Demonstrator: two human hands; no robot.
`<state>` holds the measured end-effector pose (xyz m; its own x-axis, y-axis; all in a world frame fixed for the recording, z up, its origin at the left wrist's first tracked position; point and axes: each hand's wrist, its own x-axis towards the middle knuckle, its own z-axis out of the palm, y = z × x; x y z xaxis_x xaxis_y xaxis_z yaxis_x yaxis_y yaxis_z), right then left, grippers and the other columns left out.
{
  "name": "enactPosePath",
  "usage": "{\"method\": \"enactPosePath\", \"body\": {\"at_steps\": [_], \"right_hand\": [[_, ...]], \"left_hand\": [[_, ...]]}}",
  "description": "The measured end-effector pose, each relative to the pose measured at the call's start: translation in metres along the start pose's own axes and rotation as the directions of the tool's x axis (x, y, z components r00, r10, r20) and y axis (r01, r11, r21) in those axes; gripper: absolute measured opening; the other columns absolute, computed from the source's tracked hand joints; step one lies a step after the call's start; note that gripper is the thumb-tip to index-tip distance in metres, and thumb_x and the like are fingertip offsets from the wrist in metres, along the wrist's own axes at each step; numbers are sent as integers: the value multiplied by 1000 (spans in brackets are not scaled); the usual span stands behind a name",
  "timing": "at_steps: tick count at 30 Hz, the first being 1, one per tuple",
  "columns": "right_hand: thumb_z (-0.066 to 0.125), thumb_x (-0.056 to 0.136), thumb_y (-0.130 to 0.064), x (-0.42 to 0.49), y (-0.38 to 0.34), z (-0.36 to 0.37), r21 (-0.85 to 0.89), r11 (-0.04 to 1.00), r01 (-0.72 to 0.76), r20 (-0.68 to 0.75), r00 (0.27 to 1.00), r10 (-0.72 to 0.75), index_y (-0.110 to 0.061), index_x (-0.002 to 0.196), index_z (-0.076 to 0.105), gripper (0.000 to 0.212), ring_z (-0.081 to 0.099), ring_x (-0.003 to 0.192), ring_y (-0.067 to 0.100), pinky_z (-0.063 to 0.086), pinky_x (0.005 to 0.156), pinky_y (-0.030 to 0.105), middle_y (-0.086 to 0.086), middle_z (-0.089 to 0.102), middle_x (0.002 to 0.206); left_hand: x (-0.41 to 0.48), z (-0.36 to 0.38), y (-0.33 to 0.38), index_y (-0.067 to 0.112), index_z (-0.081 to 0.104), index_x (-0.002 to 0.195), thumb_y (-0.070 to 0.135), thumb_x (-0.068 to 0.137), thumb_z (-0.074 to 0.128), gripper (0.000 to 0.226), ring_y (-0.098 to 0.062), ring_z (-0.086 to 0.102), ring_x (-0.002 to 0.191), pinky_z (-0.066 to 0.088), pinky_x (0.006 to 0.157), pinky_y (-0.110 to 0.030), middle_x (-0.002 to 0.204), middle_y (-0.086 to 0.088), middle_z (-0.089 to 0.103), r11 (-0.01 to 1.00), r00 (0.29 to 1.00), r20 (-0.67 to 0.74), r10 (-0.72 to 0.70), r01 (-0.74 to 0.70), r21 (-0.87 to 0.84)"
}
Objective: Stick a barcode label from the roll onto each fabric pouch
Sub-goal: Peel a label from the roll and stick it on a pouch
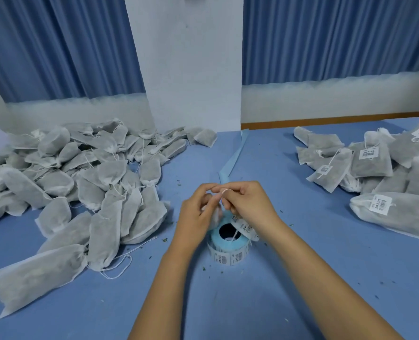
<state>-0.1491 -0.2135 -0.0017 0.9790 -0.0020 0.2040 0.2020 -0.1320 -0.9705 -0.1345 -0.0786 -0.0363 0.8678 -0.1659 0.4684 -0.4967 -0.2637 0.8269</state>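
Note:
The barcode label roll (228, 249), blue-cored with white labels, stands on the blue table just below my hands. Its loose label strip (245, 229) rises to my right hand (247, 204), which pinches it. A thin white thread (225, 191) loops over my right index finger and hangs into the roll's core. My left hand (198, 214) touches the right one, its fingers curled round a small white piece (216, 214) that looks like a label. A big heap of unlabelled grey fabric pouches (81, 182) lies left; labelled pouches (375, 168) lie right.
A spent blue backing strip (235, 153) trails from my hands toward the wall. Small green crumbs dot the table (301, 266). One long pouch (37, 276) lies near the front left edge. Blue curtains and a white pillar stand behind.

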Motion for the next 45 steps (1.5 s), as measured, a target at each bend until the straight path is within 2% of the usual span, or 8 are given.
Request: {"method": "enactPosePath", "body": {"at_steps": [7,13,19,25,30,34,41,45], "right_hand": [[75,79,-8,12,5,-34,-316,922,222,30,974,-225,-13,76,77,6,45,56,1,34,60,11,-3,65,70],[67,81,8,14,22,-40,-735,534,417,8,794,-608,4,77,70,7,60,70,28,40,68,19,14,62,74],[70,78,9,8,26,-42,-767,522,374,-120,715,-689,1,75,68,9,56,66,27,35,68,15,11,60,70],[74,75,7,2,20,-20,-722,323,612,233,654,-719,-1,66,69,13,49,61,25,44,52,31,9,57,62],[66,82,4,-8,17,-13,-635,271,723,368,592,-717,-1,74,69,10,48,65,25,46,55,35,9,58,70],[69,83,5,-8,15,-19,-675,283,682,263,580,-771,1,82,71,4,51,67,25,44,62,26,11,61,74],[72,80,1,-9,21,-16,-586,662,467,-208,703,-680,-3,78,72,5,45,73,8,34,70,8,6,64,73],[73,78,2,-6,28,-13,-567,710,418,-179,779,-601,-4,75,72,7,45,70,10,33,68,6,5,64,71]], "left_hand": [[2,-18,-13,18,67,75,19,89,68,15,-2,50,57,36,57,-10,59,8,60,999,995,-84,-46,45,-21],[6,-13,-9,18,70,79,14,90,67,13,0,56,64,40,66,-8,63,8,63,997,997,17,-75,75,36],[1,-13,5,28,73,66,18,88,67,24,-1,62,68,42,59,-9,70,7,71,978,993,103,-65,84,-189],[-1,-14,9,29,80,90,32,83,67,15,-7,67,107,47,87,-12,103,6,75,870,997,-62,-51,14,-494],[-1,-13,0,23,76,99,2,88,66,25,-3,65,110,50,93,-20,108,14,73,990,999,-42,10,-16,-141],[0,-16,-3,24,77,96,10,86,71,18,-13,66,98,46,91,-22,103,15,73,983,992,16,123,-124,138],[-6,-11,5,15,78,81,11,82,75,5,-4,60,85,43,80,-16,95,9,65,980,977,123,174,-184,73],[-8,-9,9,16,77,82,10,82,75,7,-7,64,84,46,78,-14,89,8,69,982,980,-62,190,-189,26]]}}
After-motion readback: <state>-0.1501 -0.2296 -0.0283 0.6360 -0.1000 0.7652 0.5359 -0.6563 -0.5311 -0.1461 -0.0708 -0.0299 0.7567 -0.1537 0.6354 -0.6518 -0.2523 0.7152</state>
